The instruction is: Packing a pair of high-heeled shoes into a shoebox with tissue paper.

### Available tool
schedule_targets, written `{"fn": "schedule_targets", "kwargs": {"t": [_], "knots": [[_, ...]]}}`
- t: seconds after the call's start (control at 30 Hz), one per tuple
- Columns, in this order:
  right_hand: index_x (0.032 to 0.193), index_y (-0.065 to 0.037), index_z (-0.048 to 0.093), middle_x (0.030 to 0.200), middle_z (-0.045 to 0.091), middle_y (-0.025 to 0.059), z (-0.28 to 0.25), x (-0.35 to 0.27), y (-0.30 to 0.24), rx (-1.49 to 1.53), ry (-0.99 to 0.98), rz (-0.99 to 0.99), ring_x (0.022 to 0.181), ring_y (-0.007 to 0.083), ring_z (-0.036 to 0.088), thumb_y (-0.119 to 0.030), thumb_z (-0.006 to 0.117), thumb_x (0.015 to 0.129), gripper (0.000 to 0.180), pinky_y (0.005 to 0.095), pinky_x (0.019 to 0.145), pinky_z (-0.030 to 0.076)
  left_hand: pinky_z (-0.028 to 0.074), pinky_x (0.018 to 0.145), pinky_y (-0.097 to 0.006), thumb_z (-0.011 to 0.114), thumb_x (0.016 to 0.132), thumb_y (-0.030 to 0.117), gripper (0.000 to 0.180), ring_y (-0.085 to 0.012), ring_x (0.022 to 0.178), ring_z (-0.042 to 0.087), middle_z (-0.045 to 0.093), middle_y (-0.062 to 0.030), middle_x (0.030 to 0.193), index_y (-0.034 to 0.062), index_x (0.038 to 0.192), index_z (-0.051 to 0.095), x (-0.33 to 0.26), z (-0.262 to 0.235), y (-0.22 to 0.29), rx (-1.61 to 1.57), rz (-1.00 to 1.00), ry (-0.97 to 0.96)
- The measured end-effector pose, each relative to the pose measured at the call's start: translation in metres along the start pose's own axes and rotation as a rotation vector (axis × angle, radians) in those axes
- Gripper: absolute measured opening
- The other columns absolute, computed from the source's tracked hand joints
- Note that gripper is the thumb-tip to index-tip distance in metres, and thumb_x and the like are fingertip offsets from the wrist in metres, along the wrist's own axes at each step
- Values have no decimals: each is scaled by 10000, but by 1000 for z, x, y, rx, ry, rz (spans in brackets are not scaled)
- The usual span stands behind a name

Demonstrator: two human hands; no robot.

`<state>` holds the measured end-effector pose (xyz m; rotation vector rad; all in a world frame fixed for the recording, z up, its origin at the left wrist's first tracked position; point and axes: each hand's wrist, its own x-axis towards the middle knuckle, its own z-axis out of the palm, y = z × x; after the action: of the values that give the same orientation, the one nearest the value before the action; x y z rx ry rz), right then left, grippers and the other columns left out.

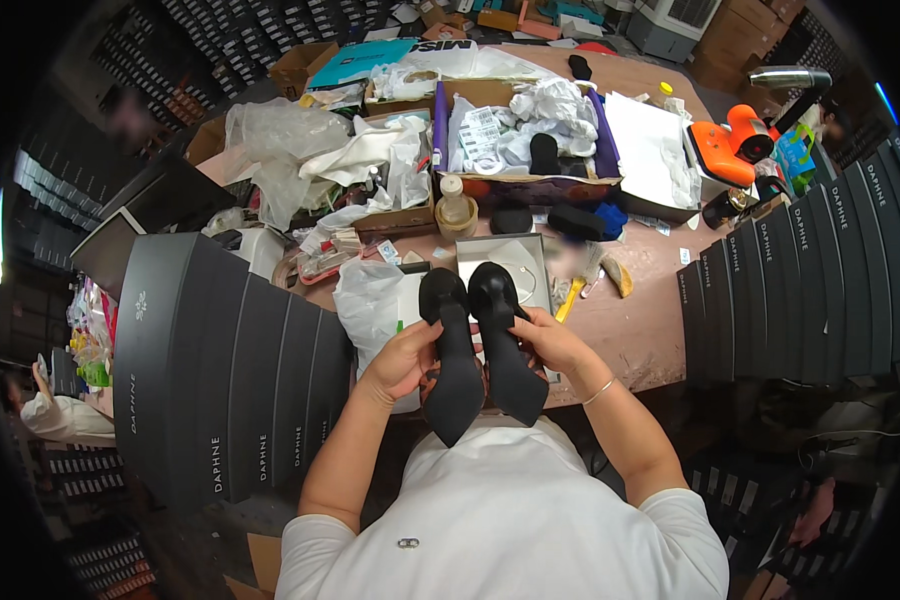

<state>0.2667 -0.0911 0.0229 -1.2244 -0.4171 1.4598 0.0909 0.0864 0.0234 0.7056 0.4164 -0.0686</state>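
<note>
Two black shoes are held side by side, soles up and toes pointing toward the person, just above the near table edge: the left shoe (452, 350) gripped in the left hand (402, 358), the right shoe (505, 345) in the right hand (552, 343), fingers wrapped around each. Beneath them lies an open grey shoebox (538, 262) and, to its left, a white plastic bag (368, 296). Stacked dark shoeboxes (225, 370) flank the left side, more dark boxes (815, 290) the right. Farther back sits a cluttered cardboard box (530, 185), apparently full of white paper.
</note>
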Motion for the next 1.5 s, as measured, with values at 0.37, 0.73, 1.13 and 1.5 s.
{"fn": "schedule_targets", "kwargs": {"t": [0.37, 0.73, 1.13, 1.5], "knots": [[1013, -48, 587, 712, 605, -13, -7, 9, 21, 63, -2, 11, 493, 27, 527, -416, 541, 942, 377, 144, 382, 407, 500, 932, -422, 520, 959, 225, 396, -316, 1077, 598, 575, -201, 1192, -59, 1231, 473, 1, 5, -2, -89, -18, 5], [941, -52, 592, 710, 609, -2, 1, 42, 18, 168, -6, 123, 478, 35, 483, -405, 564, 934, 355, 159, 394, 364, 538, 847, -408, 485, 972, 294, 414, -291, 956, 644, 618, -192, 1112, -56, 1191, 508, -2, -27, 9, -36, 17, 89], [1080, -8, 593, 924, 638, 30, 67, 20, 19, -70, -148, -237, 839, 101, 615, -126, 606, 915, 204, 258, 773, 510, 458, 898, -509, 508, 854, 548, 540, -334, 1077, 536, 568, -78, 1174, 124, 1186, 556, -23, 2, -55, -671, 26, 217], [1482, -93, 216, 1423, 399, 174, -1, -38, 50, 368, -132, 104, 1193, 261, 517, -267, 458, 956, 605, 411, 988, 440, 567, 713, -376, 535, 805, 209, 544, -190, 909, 580, 544, -73, 1035, 105, 1321, 396, -13, 0, -50, -38, 516, 606]]}}
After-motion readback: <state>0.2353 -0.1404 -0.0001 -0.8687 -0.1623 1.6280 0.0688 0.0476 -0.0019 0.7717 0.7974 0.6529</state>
